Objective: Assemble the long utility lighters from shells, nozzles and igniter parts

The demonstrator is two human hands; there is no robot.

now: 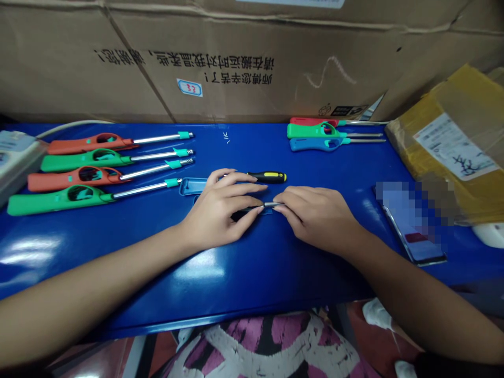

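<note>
A thin silver metal tube (pixel 271 204) spans the gap between my two hands, low over the blue table. My left hand (pixel 226 207) pinches its left end between thumb and forefinger, the other fingers stretched out above. At the tube's right end, my right hand (pixel 315 210) grips it with thumb and fingertips. Part of a blue plastic lighter shell (pixel 192 186) shows beside my left hand; the hand hides the rest. A screwdriver (pixel 270 177) with a black and yellow handle lies just beyond my fingers, its shaft mostly covered by them.
Several red and green long-necked lighters (pixel 79 160) lie in rows on the left. Three more lighters (pixel 315 131) are at the back right. A large cardboard box (pixel 220 63) walls the far edge. Right of me are a phone (pixel 413 231) and a taped carton (pixel 452 152).
</note>
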